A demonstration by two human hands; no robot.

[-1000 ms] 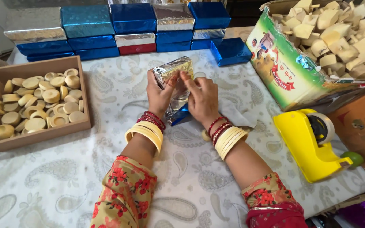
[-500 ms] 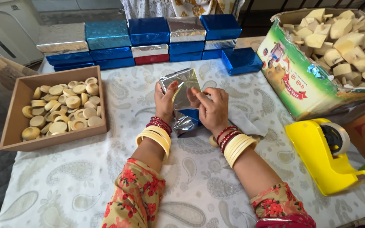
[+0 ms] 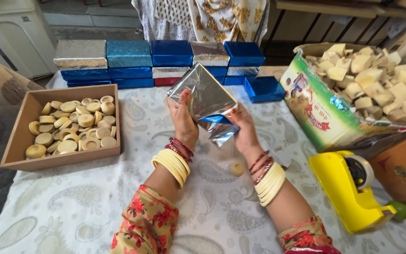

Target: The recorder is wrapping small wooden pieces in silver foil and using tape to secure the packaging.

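Both hands hold a silver foil wrapping sheet with a blue underside [image 3: 205, 101] raised above the paisley-clothed bench [image 3: 71, 207], folding it around a block hidden inside; this looks like the wrapping step. The left hand [image 3: 183, 120] presses its grip flat on the foil's left face. The right hand [image 3: 243, 127] pinches the lower fold. Tightening the loose flap calls for steady pressure.

Paisley-clothed table [image 3: 71, 207] with wooden tray [image 3: 17, 141], tape dispenser [image 3: 353, 193], wrapped boxes [image 3: 128, 59].
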